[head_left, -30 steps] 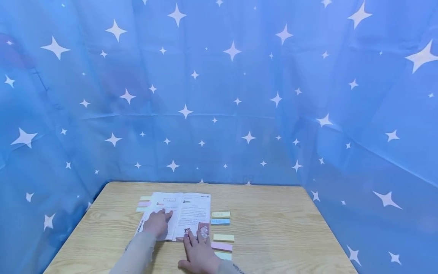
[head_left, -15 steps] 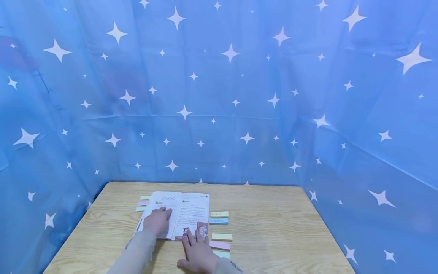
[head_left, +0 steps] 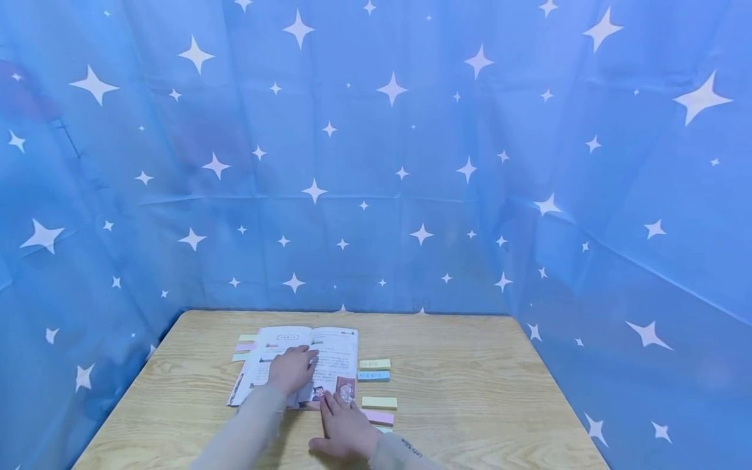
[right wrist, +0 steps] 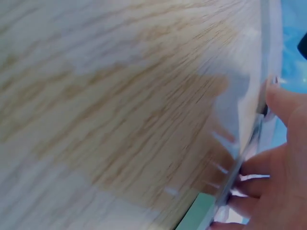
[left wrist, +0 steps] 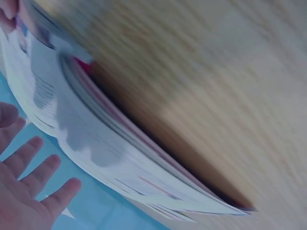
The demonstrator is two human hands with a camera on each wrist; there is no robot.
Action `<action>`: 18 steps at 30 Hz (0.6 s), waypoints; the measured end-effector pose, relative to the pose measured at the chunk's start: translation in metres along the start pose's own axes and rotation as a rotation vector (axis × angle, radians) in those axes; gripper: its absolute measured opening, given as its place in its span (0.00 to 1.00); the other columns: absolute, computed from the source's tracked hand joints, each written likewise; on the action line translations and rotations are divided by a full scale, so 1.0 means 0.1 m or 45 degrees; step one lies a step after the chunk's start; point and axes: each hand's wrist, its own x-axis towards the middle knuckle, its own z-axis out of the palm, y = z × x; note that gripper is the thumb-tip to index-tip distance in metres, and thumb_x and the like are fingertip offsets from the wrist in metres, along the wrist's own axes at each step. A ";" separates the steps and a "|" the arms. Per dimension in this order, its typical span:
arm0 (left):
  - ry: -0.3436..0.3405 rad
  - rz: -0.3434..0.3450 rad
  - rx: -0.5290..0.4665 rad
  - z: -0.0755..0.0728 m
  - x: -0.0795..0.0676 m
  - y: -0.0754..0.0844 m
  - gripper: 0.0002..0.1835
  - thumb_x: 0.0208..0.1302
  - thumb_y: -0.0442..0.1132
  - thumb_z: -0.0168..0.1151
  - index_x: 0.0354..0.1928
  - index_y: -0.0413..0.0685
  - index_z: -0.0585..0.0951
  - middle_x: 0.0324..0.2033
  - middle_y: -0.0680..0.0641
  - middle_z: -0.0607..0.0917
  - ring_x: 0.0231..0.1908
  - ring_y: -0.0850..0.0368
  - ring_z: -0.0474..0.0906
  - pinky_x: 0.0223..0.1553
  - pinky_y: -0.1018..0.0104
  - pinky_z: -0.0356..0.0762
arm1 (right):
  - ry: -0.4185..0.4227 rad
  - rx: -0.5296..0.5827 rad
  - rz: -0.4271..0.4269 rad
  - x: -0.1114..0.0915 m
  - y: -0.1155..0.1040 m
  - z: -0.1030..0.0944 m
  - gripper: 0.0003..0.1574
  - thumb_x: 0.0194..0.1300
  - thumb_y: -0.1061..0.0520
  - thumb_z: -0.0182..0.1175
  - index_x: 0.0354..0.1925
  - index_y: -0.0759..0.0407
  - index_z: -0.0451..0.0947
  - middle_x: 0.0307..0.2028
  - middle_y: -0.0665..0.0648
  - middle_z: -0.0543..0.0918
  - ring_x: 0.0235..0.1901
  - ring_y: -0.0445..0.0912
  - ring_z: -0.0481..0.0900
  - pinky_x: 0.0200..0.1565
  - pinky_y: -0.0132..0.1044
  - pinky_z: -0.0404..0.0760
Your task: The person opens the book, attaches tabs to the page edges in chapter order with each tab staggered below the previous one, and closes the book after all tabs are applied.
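Observation:
An open book [head_left: 257, 373] with printed text and a small picture at its lower right lies on the wooden table. My left hand [head_left: 292, 371] is over the middle of it, near the fold. In the left wrist view, the fingers of that left hand [left wrist: 33, 184] are spread and hold nothing, and they cast a shadow on the page. At the book's lower right corner is my right hand [head_left: 346, 429], its fingers laid on the page edge. The right wrist view shows the right hand [right wrist: 280, 177] beside a light green sticky-note pad [right wrist: 197, 214].
Right of the book are a yellow strip [head_left: 375, 363], a blue strip [head_left: 373, 375], another yellow strip [head_left: 379, 403] and a pink strip [head_left: 378, 417]. More coloured strips [head_left: 242, 348] show at the left. A blue star-patterned curtain [head_left: 364, 163] surrounds the table [head_left: 470, 391].
My left hand has moved right, from the left page to the fold, uncovering more of the left page. The right hand has shifted only slightly at the lower corner.

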 end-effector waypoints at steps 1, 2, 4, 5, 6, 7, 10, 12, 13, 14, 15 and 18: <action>0.002 0.008 0.002 0.00 0.02 0.04 0.16 0.65 0.44 0.60 0.53 0.51 0.83 0.55 0.42 0.81 0.57 0.41 0.75 0.53 0.38 0.73 | 0.003 0.003 -0.007 0.00 0.01 0.00 0.54 0.63 0.25 0.50 0.71 0.61 0.61 0.72 0.58 0.60 0.70 0.53 0.58 0.66 0.51 0.65; 0.000 0.018 0.007 0.01 0.04 0.08 0.16 0.65 0.44 0.60 0.53 0.52 0.83 0.55 0.42 0.81 0.57 0.41 0.74 0.53 0.38 0.73 | 0.001 0.006 -0.013 0.00 0.03 0.01 0.54 0.63 0.25 0.50 0.71 0.60 0.61 0.72 0.59 0.60 0.70 0.53 0.57 0.66 0.51 0.65; 0.009 0.039 0.013 0.02 0.08 0.14 0.16 0.64 0.45 0.62 0.53 0.53 0.83 0.55 0.43 0.81 0.57 0.42 0.75 0.55 0.38 0.72 | 0.002 0.002 -0.022 0.01 0.05 0.02 0.53 0.63 0.26 0.50 0.71 0.60 0.61 0.72 0.58 0.60 0.70 0.52 0.57 0.66 0.51 0.65; 0.017 0.052 0.016 0.02 0.10 0.17 0.16 0.64 0.46 0.62 0.53 0.53 0.83 0.55 0.43 0.81 0.57 0.43 0.75 0.54 0.38 0.72 | 0.004 -0.006 -0.028 0.01 0.05 0.03 0.53 0.63 0.26 0.50 0.71 0.59 0.61 0.72 0.58 0.60 0.71 0.53 0.57 0.66 0.51 0.65; 0.024 0.064 0.016 0.03 0.11 0.20 0.16 0.64 0.46 0.63 0.53 0.53 0.84 0.54 0.44 0.82 0.57 0.43 0.75 0.54 0.39 0.73 | 0.008 -0.014 -0.031 0.01 0.06 0.04 0.53 0.63 0.25 0.49 0.71 0.59 0.61 0.72 0.59 0.60 0.71 0.53 0.57 0.65 0.52 0.65; 0.032 0.077 0.014 0.04 0.13 0.23 0.16 0.63 0.47 0.64 0.52 0.53 0.84 0.54 0.44 0.82 0.56 0.43 0.76 0.54 0.39 0.73 | 0.011 -0.020 -0.035 0.01 0.06 0.05 0.53 0.63 0.25 0.49 0.71 0.60 0.61 0.72 0.59 0.60 0.71 0.53 0.57 0.65 0.52 0.65; 0.050 0.105 0.001 0.05 0.15 0.30 0.16 0.62 0.47 0.65 0.51 0.54 0.84 0.51 0.45 0.83 0.54 0.44 0.77 0.51 0.40 0.75 | 0.012 -0.034 -0.038 0.02 0.06 0.07 0.53 0.63 0.25 0.49 0.71 0.60 0.61 0.71 0.59 0.60 0.71 0.53 0.56 0.65 0.53 0.66; 0.046 0.116 -0.014 0.06 0.16 0.34 0.15 0.61 0.47 0.66 0.50 0.54 0.85 0.49 0.46 0.84 0.52 0.45 0.78 0.50 0.41 0.76 | 0.013 -0.042 -0.042 0.01 0.05 0.08 0.53 0.63 0.25 0.49 0.70 0.60 0.62 0.71 0.59 0.61 0.71 0.53 0.57 0.64 0.53 0.66; 0.047 0.124 -0.021 0.07 0.16 0.36 0.15 0.61 0.47 0.66 0.49 0.54 0.85 0.48 0.46 0.85 0.51 0.45 0.79 0.49 0.42 0.77 | 0.014 -0.046 -0.044 0.01 0.05 0.08 0.53 0.63 0.25 0.49 0.70 0.60 0.63 0.71 0.59 0.62 0.71 0.52 0.57 0.64 0.53 0.66; 0.044 0.131 -0.030 0.08 0.16 0.37 0.15 0.61 0.47 0.66 0.49 0.54 0.86 0.47 0.47 0.85 0.50 0.45 0.79 0.48 0.42 0.77 | 0.013 -0.047 -0.046 0.00 0.05 0.08 0.53 0.63 0.25 0.49 0.70 0.60 0.63 0.70 0.59 0.62 0.71 0.52 0.57 0.64 0.53 0.66; 0.044 0.141 -0.035 0.09 0.17 0.38 0.15 0.60 0.47 0.67 0.48 0.54 0.86 0.46 0.47 0.85 0.49 0.46 0.80 0.47 0.43 0.77 | 0.011 -0.047 -0.048 0.00 0.05 0.07 0.52 0.63 0.25 0.49 0.70 0.60 0.64 0.70 0.59 0.63 0.71 0.52 0.57 0.64 0.53 0.67; 0.044 0.167 -0.035 0.12 0.20 0.41 0.15 0.59 0.47 0.68 0.48 0.55 0.86 0.45 0.48 0.86 0.47 0.46 0.80 0.45 0.44 0.78 | 0.016 -0.050 -0.066 -0.01 0.08 0.05 0.52 0.63 0.25 0.48 0.69 0.60 0.65 0.70 0.59 0.64 0.70 0.51 0.58 0.64 0.51 0.68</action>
